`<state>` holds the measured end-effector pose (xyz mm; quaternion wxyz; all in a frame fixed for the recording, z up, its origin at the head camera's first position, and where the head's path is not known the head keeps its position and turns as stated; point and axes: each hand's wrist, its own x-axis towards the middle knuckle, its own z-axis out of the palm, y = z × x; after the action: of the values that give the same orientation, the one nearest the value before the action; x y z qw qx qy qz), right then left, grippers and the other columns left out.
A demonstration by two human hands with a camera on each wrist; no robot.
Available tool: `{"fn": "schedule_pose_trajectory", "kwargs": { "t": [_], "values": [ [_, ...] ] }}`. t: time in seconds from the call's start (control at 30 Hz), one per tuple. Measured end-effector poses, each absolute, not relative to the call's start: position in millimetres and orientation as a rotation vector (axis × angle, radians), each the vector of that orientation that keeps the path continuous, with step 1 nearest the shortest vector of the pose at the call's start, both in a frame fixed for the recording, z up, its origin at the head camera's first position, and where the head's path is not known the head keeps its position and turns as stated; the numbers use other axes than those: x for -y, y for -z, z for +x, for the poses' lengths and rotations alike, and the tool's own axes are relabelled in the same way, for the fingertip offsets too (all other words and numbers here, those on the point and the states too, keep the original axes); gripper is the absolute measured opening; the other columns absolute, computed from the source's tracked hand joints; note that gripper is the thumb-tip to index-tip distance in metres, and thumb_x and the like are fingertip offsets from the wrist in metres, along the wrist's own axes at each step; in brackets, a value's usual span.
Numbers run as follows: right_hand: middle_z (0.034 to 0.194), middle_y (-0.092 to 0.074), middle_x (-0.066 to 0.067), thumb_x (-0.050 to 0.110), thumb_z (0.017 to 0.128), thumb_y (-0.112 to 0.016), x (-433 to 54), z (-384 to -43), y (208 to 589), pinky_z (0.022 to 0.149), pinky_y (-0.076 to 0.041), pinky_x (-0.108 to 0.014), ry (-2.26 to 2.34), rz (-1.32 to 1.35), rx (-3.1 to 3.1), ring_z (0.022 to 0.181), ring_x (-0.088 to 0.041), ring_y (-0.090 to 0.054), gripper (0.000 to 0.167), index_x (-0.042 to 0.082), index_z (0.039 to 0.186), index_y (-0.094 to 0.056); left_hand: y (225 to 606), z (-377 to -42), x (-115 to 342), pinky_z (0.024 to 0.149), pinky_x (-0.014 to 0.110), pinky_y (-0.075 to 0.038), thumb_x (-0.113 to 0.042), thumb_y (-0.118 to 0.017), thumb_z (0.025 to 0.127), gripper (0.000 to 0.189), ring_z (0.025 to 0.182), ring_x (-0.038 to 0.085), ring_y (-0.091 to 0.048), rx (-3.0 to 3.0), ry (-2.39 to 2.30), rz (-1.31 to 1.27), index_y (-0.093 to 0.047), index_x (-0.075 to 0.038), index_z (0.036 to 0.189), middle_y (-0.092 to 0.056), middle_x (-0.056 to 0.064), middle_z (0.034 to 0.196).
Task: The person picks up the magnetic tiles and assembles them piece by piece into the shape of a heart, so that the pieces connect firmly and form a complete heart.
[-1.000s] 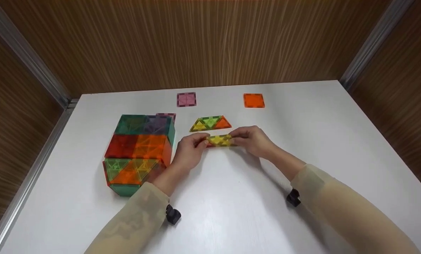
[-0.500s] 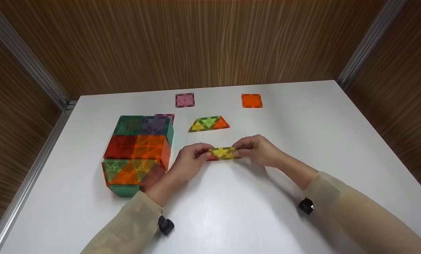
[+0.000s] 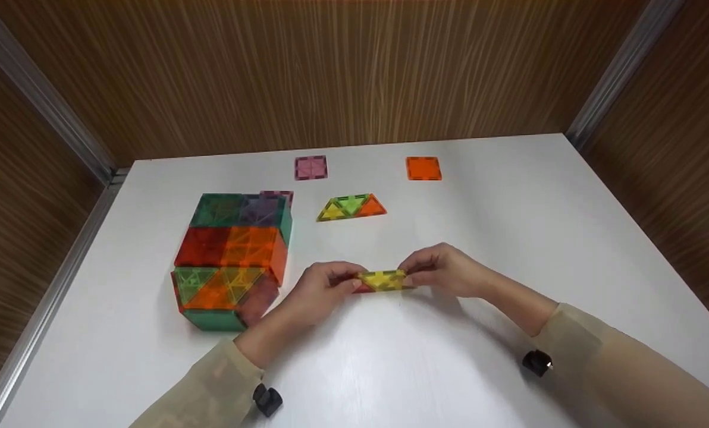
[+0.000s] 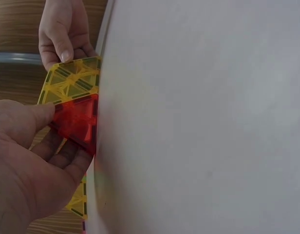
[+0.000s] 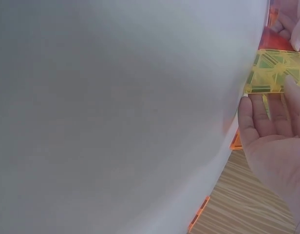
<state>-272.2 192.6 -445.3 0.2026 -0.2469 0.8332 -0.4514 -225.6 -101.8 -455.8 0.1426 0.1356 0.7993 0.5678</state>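
Note:
In the head view my left hand (image 3: 319,294) and right hand (image 3: 449,272) face each other over the middle of the table, gripping one flat piece by its two ends. The piece is made of see-through magnetic tiles lying edge to edge. Its red triangular magnetic tile (image 4: 77,122) sits between my left thumb and fingers in the left wrist view. Yellow magnetic tiles (image 5: 274,72) make up the other end, pinched by my right thumb and fingers. Fingers cover the outer corners. Behind the hands lies a trapezoid of yellow, green and orange triangular tiles (image 3: 351,207).
Left of my hands stands a block built from magnetic tiles (image 3: 232,249), in green, red, orange and yellow. A pink square tile (image 3: 311,167) and an orange square tile (image 3: 423,169) lie near the back of the white table (image 3: 402,368). Another pink tile (image 3: 280,194) peeks out behind the block.
Both hands have brought the joined tiles toward the front of the table and slightly right, away from the trapezoid. The grips look the same, and the other tiles have stayed in place.

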Motion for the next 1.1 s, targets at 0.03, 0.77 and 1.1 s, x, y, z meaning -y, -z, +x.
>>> {"fn": "schedule_pose_trajectory", "kwargs": {
  "t": [0.03, 0.77, 1.1],
  "values": [
    [0.105, -0.079, 0.000, 0.012, 0.098, -0.077, -193, -270, 445, 0.080, -0.055, -0.023, 1.264, -0.697, -2.313, 0.098, -0.022, -0.065, 0.017, 0.013, 0.115, -0.082, 456, -223, 102, 0.109, 0.040, -0.052, -0.012, -0.066, 0.106, 0.022, 0.120, 0.020, -0.064, -2.301, -1.634, 0.398, -0.079, -0.019, 0.122, -0.074, -0.003, 0.122],
    [0.131, -0.071, -0.020, 0.014, 0.102, -0.073, -185, -336, 418, 0.101, -0.056, -0.031, 1.554, -0.594, -2.369, 0.116, -0.026, -0.070, 0.027, 0.006, 0.128, -0.076, 390, -300, 122, 0.104, 0.037, -0.055, -0.019, -0.071, 0.104, 0.034, 0.124, 0.024, -0.063, -2.577, -1.571, 0.303, -0.071, -0.014, 0.138, -0.070, 0.006, 0.136],
    [0.142, -0.067, -0.013, 0.013, 0.104, -0.069, -154, -393, 431, 0.114, -0.048, -0.041, 1.597, -0.339, -2.392, 0.127, -0.026, -0.062, 0.038, 0.007, 0.141, -0.068, 399, -356, 117, 0.113, 0.038, -0.048, -0.015, -0.070, 0.104, 0.039, 0.135, 0.026, -0.057, -2.633, -1.450, 0.195, -0.066, -0.013, 0.143, -0.065, 0.006, 0.144]
  ]
}}
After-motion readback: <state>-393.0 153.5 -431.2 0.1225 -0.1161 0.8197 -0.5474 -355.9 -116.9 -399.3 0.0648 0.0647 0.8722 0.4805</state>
